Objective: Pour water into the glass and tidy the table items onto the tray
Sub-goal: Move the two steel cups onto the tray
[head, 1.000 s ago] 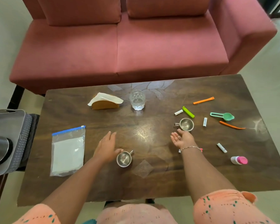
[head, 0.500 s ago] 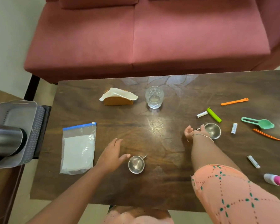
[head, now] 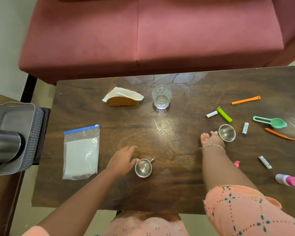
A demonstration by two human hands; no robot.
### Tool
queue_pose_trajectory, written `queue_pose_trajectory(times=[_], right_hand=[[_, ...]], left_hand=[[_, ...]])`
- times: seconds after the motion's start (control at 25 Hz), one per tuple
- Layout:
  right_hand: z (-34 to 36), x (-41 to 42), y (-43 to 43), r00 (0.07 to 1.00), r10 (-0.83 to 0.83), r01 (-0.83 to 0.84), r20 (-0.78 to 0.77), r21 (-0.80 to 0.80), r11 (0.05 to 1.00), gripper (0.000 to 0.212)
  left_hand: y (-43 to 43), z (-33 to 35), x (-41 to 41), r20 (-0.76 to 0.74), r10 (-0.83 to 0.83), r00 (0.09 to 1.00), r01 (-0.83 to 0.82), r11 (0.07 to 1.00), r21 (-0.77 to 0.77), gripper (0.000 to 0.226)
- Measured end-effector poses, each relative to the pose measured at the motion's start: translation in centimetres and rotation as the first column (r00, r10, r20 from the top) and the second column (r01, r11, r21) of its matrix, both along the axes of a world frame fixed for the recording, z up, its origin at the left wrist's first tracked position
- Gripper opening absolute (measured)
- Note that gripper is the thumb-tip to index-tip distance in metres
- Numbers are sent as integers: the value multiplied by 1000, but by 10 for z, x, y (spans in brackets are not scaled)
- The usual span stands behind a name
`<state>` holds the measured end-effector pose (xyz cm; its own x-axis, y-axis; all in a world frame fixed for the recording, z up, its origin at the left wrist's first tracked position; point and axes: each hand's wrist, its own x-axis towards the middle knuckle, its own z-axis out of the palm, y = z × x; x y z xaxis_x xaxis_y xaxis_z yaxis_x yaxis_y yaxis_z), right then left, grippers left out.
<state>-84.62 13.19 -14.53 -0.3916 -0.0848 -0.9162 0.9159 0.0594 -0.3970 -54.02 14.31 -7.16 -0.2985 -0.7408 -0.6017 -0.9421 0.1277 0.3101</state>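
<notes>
No text fully legible.
- Middle battery [head: 245, 128], just right of far steel cup [head: 227, 133]: blue lettering along white body, too blurred to read.
- Far battery [head: 211, 114], left of green clip [head: 224, 114]: dark marks at one end, unreadable.
- Near battery [head: 265, 162], right side: faint grey print, unreadable.
- Pink-capped bottle [head: 287, 180], near right: label blurred.

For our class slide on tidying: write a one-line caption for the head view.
Left hand beside the near steel cup, right hand at the far steel cup, on a cluttered wooden table.
</notes>
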Motion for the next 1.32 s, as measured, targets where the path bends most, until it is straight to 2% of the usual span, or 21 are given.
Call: queue_pose_trajectory(times=[0.08, 0.16, 0.2, 0.28, 0.4, 0.44, 0.52, 0.76, 0.96, 1.08, 1.16, 1.24, 1.28, 1.32], right_hand=[[1, 1, 14, 985, 93, -85, -148, 59, 995, 19], [5, 1, 28, 941, 212, -200, -265, 70, 977, 26], [8, 1, 37, 910, 276, -269, -310, 66, 961, 27], [17, 4, 56, 831, 407, -411, -379, 73, 909, 26], [26, 15, 83, 744, 524, -557, -414, 49, 829, 22], [29, 19, 90, 723, 551, -590, -416, 41, 806, 21], [32, 25, 103, 705, 574, -626, -417, 16, 780, 20], [42, 37, 121, 636, 629, -707, -447, -11, 707, 22], [50, 34, 124, 554, 684, -772, -475, 15, 636, 23], [54, 35, 124, 524, 700, -790, -485, 30, 612, 23], [58, 40, 120, 508, 706, -800, -494, 33, 599, 23], [67, 47, 114, 504, 703, -806, -501, 18, 591, 22], [73, 51, 111, 502, 704, -812, -503, 7, 584, 21], [80, 56, 108, 495, 706, -820, -506, -3, 572, 21]], left_hand=[[-3, -2, -6, 42, -125, 991, 127, 992, -29, 41], [-9, -2, -15, 150, -362, 920, 371, 928, -38, 38], [-13, -3, -22, 214, -501, 839, 518, 855, -29, 40], [-21, -7, -39, 281, -740, 611, 768, 640, 14, 44], [-23, -18, -66, 318, -911, 264, 944, 311, 107, 42], [-22, -23, -72, 340, -921, 192, 958, 251, 137, 38], [-18, -31, -77, 392, -909, 145, 957, 230, 179, 30], [-15, -49, -64, 457, -861, 222, 897, 364, 250, 30], [-20, -51, -53, 456, -840, 293, 878, 425, 220, 28], [-18, -38, -41, 424, -782, 457, 779, 582, 233, 26], [-12, -27, -30, 387, -662, 642, 617, 746, 251, 22], [-3, -16, -16, 317, -409, 856, 341, 907, 249, 16], [2, -10, -8, 254, -231, 939, 166, 953, 254, 17], [8, -3, -2, 177, -29, 984, -21, 961, 276, 20]])
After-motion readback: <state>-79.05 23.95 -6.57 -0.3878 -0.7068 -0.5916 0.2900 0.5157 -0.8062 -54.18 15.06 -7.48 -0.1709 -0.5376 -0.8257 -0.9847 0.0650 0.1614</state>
